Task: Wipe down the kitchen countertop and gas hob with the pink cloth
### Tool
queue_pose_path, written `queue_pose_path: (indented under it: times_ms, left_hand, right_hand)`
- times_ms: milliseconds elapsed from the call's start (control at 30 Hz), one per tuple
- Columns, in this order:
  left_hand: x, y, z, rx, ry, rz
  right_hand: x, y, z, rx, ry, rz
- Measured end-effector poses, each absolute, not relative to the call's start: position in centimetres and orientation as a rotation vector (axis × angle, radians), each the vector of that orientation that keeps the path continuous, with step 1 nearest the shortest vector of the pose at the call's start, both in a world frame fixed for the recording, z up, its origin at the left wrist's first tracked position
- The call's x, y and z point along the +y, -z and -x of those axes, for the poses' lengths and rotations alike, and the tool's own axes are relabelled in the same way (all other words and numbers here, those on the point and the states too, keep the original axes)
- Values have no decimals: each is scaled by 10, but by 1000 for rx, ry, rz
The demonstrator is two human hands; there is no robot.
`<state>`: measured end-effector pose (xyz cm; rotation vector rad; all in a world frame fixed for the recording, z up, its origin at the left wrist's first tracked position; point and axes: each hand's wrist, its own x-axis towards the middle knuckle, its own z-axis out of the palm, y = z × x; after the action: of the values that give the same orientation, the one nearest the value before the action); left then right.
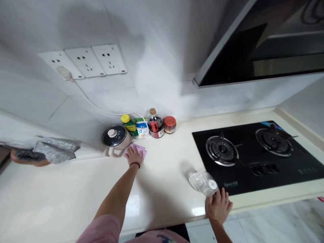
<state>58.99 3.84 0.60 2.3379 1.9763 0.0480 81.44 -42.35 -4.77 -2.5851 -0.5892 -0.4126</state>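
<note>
My left hand lies flat with its fingers spread on a folded purple cloth, pressing it to the white countertop. Just beside that hand stands a small pink electric pot with a glass lid. My right hand rests open near the counter's front edge, fingertips by the corner of the black gas hob. Close to those fingertips is a clear, ribbed container with a round white spot at its near end. Whether the fingers touch it I cannot tell.
Along the wall stand a yellow-capped green bottle, a white-and-blue packet, a dark sauce bottle and a red-lidded jar. A white cord runs from the socket. The range hood overhangs the right.
</note>
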Motion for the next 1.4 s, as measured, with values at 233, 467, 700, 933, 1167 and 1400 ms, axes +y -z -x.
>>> queue_pose_path:
  times_ms: [233,467,700,933,1167,1400]
  left_hand:
    - [-43,11,-600,1790,-22,-2566]
    - [-127,15,-699,837,153,-2849]
    - [-127,1,-812,477,197,-2846]
    - [-76,-10,-886,677,256,-2810]
    - [-16,-11,-924,988,189,-2748]
    - [-29,-4,-911,1053,158,-2764]
  right_hand:
    - [-420,54,-814,-531,400,2628]
    - [-420,54,-811,-530,374,2650]
    - [-423,53,-810,-557,335,2662]
    - [-423,54,-807,-551,311,2675]
    - [-424,53,-806,-557,319,2703]
    - [-422,49,-805,-549,308,2729]
